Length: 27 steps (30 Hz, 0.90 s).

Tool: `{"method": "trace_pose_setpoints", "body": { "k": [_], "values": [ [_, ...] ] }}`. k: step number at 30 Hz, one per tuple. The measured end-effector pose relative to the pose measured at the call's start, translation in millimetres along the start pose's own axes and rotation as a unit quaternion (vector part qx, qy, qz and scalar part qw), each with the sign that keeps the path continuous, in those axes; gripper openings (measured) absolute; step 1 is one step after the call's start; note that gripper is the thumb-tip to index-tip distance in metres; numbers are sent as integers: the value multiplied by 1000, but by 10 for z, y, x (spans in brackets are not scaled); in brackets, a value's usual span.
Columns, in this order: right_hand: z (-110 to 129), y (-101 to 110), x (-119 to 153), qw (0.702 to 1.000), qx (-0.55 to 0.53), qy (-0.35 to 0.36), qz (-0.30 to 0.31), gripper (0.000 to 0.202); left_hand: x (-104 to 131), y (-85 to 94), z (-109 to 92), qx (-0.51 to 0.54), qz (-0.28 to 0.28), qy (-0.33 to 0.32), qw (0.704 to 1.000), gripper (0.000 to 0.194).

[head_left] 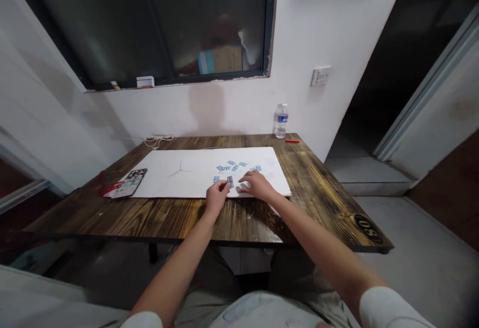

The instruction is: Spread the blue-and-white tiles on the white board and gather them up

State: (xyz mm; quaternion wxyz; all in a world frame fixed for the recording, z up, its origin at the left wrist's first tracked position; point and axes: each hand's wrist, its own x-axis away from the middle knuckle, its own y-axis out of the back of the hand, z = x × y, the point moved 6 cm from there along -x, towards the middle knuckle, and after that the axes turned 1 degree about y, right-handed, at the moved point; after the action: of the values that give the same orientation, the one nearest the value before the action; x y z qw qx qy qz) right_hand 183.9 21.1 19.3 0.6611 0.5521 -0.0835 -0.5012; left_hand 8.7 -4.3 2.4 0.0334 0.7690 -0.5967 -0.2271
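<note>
A wide white board [194, 170] lies on the wooden table. Several small white pieces with blue stripes [226, 168] are scattered over its right half; they look like paper cut-outs, too small to tell exactly. My left hand [217, 197] rests at the board's near edge, thumb and fingers pinched at the edge of a darker striped piece [230, 181]. Just right of that piece is my right hand [258, 186], its fingers bent and apart, with nothing visible between them. Beyond its knuckles more striped pieces [257, 167] show, partly covered.
A patterned phone [135, 180] and a red-handled or corded item [110, 188] lie at the board's left end. At the back stand a water bottle [282, 121] and a red pen-like stick [292, 141]. A white cable [159, 141] lies at the back left of the table [318, 203].
</note>
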Motion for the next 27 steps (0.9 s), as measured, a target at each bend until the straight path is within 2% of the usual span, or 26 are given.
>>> {"method": "trace_pose_setpoints", "body": {
  "k": [3, 6, 16, 18, 22, 27],
  "values": [
    [72, -58, 49, 997, 49, 50, 29, 39, -2, -8, 33, -11, 0, -7, 1000, 24],
    [90, -107, 140, 994, 71, 70, 54, 43, -13, -8, 71, -8, 0, -1, 1000, 25],
    [162, -44, 215, 994, 45, 88, 44, 15, 0, 44, -5, -6, 0, 3, 1000, 24],
    [174, -38, 214, 995, 25, 89, 47, 9, -3, 60, -18, -10, -5, 7, 1000, 24],
    [171, -45, 212, 993, -43, 96, 49, 14, -7, 58, -7, -2, 1, 23, 1000, 25],
    [103, -43, 192, 987, -158, 30, 6, 19, -3, 25, 21, 14, 22, 26, 999, 27]
  ]
}}
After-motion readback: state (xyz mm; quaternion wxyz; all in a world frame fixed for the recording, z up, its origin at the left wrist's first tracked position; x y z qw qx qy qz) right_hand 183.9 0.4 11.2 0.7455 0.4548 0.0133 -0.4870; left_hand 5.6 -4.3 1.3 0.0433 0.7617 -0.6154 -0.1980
